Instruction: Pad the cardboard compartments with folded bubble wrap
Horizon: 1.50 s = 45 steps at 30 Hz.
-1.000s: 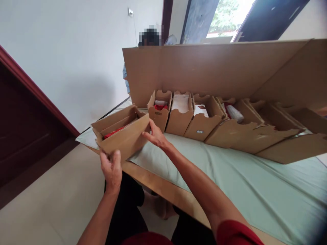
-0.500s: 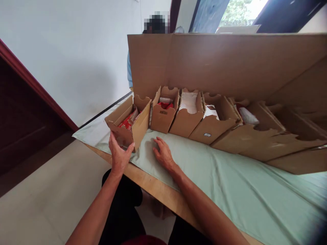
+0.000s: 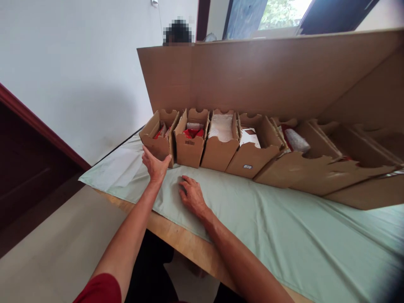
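Note:
At the left end of a row stands an open-topped cardboard box [image 3: 157, 145] with red packets [image 3: 162, 131] inside. My left hand [image 3: 155, 166] is spread across its front face, thumb towards the right corner and fingers towards the left. The palm faces the box, and the fingers look pressed on it rather than closed around it. My right hand [image 3: 192, 193] rests on the pale green cloth [image 3: 240, 219], fingers loosely bent and apart, holding nothing. Just beyond it is a second cardboard box [image 3: 188, 152] with red and clear contents.
Several more cardboard boxes [image 3: 220, 155] continue the row to the right, some with white or wrapped items. A tall cardboard panel [image 3: 252, 78] rises behind them. Beyond it the top of a person's head [image 3: 179, 31] shows. The table's wooden edge [image 3: 179, 235] runs along my side.
The leftmost box has slid away from me and turned into line with the row, my left hand following at its front. My right hand stays on the cloth. The view has shifted slightly.

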Tool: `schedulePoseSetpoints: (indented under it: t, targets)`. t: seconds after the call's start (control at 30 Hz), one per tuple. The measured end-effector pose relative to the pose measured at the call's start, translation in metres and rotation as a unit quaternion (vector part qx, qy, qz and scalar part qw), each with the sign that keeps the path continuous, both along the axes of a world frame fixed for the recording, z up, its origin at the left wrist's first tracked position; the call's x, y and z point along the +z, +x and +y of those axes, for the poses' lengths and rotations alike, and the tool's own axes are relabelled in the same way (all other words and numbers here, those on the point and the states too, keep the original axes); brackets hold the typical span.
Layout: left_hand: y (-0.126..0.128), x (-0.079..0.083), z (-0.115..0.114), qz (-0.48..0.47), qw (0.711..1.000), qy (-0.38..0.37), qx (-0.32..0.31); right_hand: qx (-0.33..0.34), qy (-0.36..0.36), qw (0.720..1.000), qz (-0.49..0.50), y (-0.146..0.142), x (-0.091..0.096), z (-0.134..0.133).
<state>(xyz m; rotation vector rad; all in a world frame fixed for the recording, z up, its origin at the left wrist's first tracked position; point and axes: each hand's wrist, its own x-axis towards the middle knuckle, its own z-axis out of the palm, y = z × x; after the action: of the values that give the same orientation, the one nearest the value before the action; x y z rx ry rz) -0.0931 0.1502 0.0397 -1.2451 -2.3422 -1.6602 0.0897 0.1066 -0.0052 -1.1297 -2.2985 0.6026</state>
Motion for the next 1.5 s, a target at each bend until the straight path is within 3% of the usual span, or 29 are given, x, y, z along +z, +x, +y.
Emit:
schedulePoseSetpoints:
  t: [0.17,0.3,0.4,0.57,0.63,0.73,0.87,1.0,1.13,1.37,1.5]
  targets:
    - [0.008,0.004,0.015,-0.002,1.000,-0.008,0.004,0.002,0.003,1.000,-0.007,0.000,0.002,-0.001]
    - [0.010,0.002,0.009,0.001,1.000,-0.015,-0.015,-0.004,0.015,1.000,-0.014,0.000,0.002,-0.002]
    - [0.008,-0.012,-0.016,0.028,0.999,0.011,-0.036,-0.009,0.021,1.000,-0.014,-0.001,0.001,-0.002]
    - [-0.011,-0.048,-0.089,0.117,0.991,-0.015,-0.058,-0.004,0.024,1.000,-0.003,-0.002,-0.003,0.002]
    - [-0.029,-0.052,-0.114,0.150,0.985,-0.067,-0.053,0.004,0.021,1.000,0.005,-0.002,-0.006,0.005]
    - [-0.064,-0.043,-0.131,0.180,0.971,-0.154,-0.015,0.013,0.028,0.999,0.015,-0.003,-0.010,0.009]
    - [-0.106,-0.028,-0.127,0.210,0.942,-0.262,0.017,0.008,0.056,0.998,0.008,-0.004,-0.011,0.008]
    - [-0.122,-0.027,-0.116,0.243,0.903,-0.354,-0.010,0.002,0.063,0.998,-0.008,-0.004,-0.010,0.006]
    - [-0.137,-0.025,-0.113,0.243,0.894,-0.376,-0.017,-0.001,0.062,0.998,-0.018,-0.004,-0.010,0.006]
    - [-0.173,-0.007,-0.119,0.241,0.878,-0.413,-0.010,-0.001,0.055,0.998,-0.022,-0.006,-0.010,0.005]
    - [-0.156,-0.010,-0.126,0.258,0.885,-0.388,0.009,-0.009,0.051,0.998,-0.028,-0.005,-0.006,0.002]
